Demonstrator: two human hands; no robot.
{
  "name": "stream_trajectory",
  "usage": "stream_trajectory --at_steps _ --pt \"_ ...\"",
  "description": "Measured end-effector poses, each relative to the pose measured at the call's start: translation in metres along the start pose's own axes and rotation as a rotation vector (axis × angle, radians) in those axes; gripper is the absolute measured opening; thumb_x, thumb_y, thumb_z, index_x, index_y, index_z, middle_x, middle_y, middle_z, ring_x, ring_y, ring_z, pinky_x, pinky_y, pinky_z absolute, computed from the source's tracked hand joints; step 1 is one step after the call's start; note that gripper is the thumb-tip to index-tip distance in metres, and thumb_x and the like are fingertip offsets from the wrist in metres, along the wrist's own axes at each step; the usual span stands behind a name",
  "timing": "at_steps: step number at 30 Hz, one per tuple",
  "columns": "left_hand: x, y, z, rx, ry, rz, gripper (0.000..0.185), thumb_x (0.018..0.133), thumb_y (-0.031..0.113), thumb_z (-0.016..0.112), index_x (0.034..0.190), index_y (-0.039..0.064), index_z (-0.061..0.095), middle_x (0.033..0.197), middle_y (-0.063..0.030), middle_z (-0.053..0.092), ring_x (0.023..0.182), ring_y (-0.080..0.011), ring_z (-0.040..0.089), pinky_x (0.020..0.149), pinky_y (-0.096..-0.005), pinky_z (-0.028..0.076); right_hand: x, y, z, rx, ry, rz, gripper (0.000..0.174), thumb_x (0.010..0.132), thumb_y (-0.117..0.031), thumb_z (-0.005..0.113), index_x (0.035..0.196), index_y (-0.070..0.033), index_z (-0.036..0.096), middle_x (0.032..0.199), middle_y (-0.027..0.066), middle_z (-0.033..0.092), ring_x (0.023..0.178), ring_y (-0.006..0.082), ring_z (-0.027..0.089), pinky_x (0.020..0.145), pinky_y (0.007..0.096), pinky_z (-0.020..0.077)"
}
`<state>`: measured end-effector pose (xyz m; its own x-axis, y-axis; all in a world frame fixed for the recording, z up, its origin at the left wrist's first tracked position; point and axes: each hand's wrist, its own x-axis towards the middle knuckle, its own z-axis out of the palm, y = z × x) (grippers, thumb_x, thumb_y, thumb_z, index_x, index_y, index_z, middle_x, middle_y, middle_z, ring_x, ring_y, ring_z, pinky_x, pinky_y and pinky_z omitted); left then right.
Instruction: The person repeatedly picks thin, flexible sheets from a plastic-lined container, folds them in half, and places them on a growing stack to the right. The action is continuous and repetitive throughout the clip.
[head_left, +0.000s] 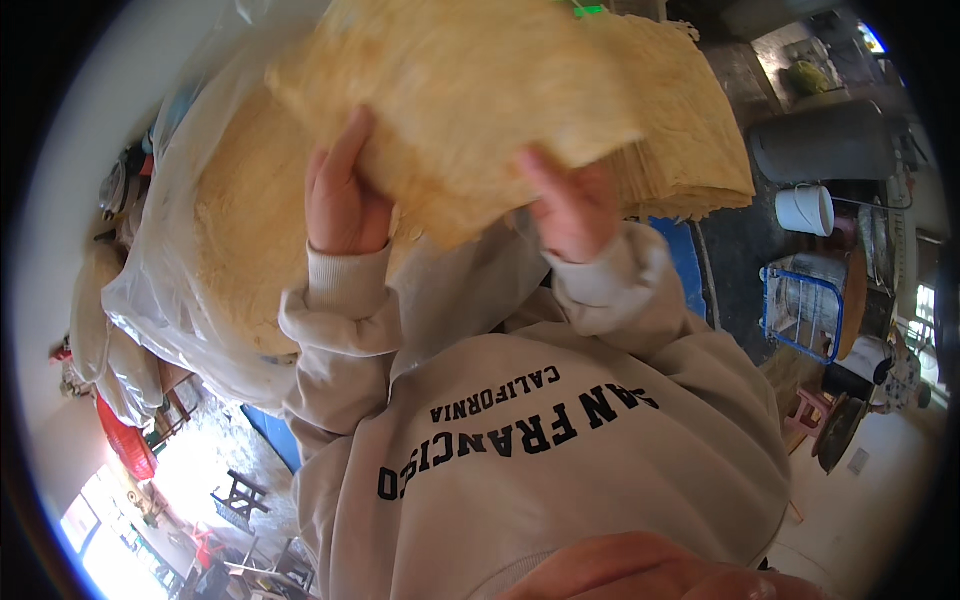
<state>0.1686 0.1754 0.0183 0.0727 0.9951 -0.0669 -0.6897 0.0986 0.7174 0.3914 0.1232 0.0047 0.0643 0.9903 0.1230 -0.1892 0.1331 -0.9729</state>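
Both my hands hold up a thin, yellowish-tan sheet (480, 97), slightly blurred and uneven at its edges; its material is unclear. On its left edge is my left hand (349, 195), thumb on the face towards me. My right hand (574, 199) grips the lower right edge, also with the thumb on top. Behind it at the right stands a thick stack of similar sheets (690, 142), their layered edges showing. More tan material (244, 225) lies at the left inside a clear plastic bag (150, 277). The held sheet hides part of both piles.
To the right are a white bucket (804, 211), a grey bin (825, 142), a blue-framed cart (802, 315) and a pink stool (806, 411). Filled plastic bags (97, 322) and a red basket-like object (126, 439) are at the left. A small dark stool (240, 495) stands lower left.
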Motion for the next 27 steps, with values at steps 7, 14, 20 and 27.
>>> stream_trajectory --at_steps 7,14,20,27 --pt "0.092 -0.073 0.19 0.071 -0.471 -0.113 0.023 0.098 0.01 0.058 0.115 -0.005 0.061 0.109 -0.0132 0.067 0.1 -0.0211 0.066 0.084 -0.0332 0.056 0.017 -0.095 -0.146 0.739 0.197 0.055 0.047 0.103 -0.008 0.047 0.149 -0.005 0.037 0.149 0.016 0.046 0.138 0.031 0.044 0.116 0.051 0.0364" --pt "0.093 -0.16 0.181 0.477 -0.187 0.067 0.034 0.092 0.011 0.058 0.122 -0.006 0.054 0.118 -0.0192 0.06 0.111 -0.0327 0.06 0.097 -0.0444 0.048 0.0 -0.053 -0.173 0.55 0.442 0.173 0.049 0.102 -0.005 0.047 0.149 -0.002 0.035 0.152 0.0152 0.042 0.139 0.0317 0.043 0.116 0.0485 0.037" --pt "0.039 -0.189 0.187 1.671 -0.552 0.826 0.064 0.092 0.046 0.057 0.136 0.0 0.053 0.144 -0.0259 0.046 0.136 -0.0399 0.041 0.113 -0.0551 0.03 -0.015 -0.041 -0.196 0.358 0.412 0.04 0.047 0.102 -0.004 0.047 0.148 -0.001 0.037 0.15 0.0158 0.044 0.136 0.0297 0.047 0.112 0.0468 0.0405" --pt "0.018 -0.201 0.163 1.542 -0.494 0.912 0.066 0.088 0.049 0.059 0.135 0.002 0.056 0.147 -0.0257 0.045 0.139 -0.0403 0.04 0.115 -0.0533 0.029 -0.015 -0.035 -0.225 -1.493 0.332 -0.479 0.026 0.1 -0.019 0.053 0.121 -0.012 0.068 0.13 0.0083 0.065 0.132 0.0385 0.05 0.116 0.0503 0.0284"
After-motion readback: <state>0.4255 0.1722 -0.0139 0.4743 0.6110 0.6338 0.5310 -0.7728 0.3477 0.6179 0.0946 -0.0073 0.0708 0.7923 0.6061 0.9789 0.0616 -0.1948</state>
